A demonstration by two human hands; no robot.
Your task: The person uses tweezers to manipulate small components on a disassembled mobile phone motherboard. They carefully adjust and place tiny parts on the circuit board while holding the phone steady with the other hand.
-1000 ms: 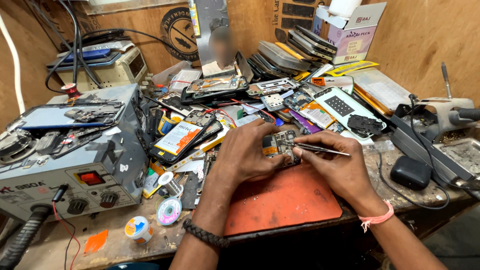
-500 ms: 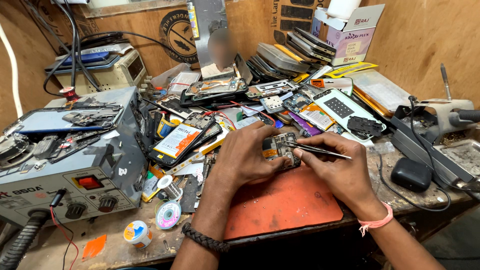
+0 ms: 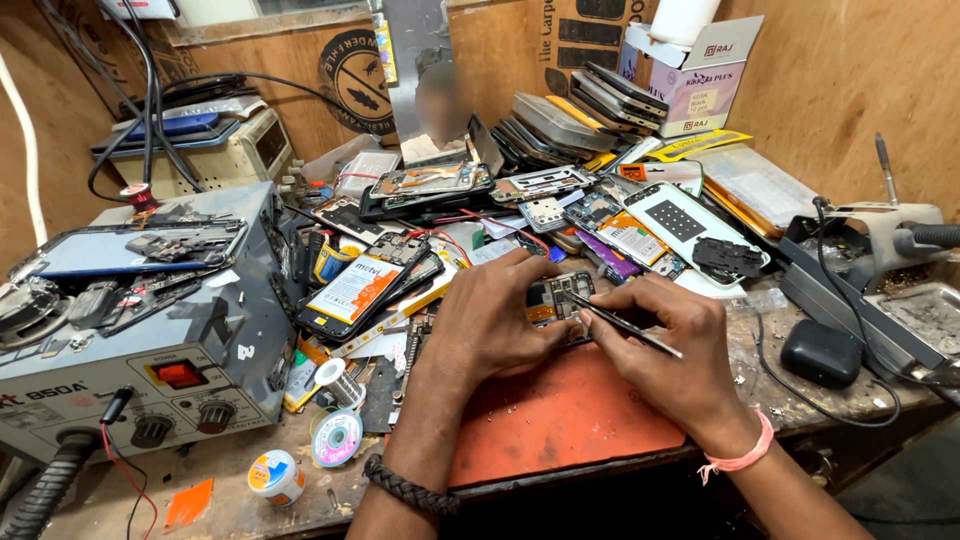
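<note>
Far left, grey rework station with phone parts piled on top. Near it a solder spool and a small round tin, lid on, contents hidden. Left hand curled tight around an opened phone, fingers pinning it just above the orange mat. Right hand pinched closed on thin tweezers, tip touching the phone's board. Further right a black pouch. Far right metal tray, holds only tiny bits, can't tell what. White box at back, open, with a white cylinder standing in it.
</note>
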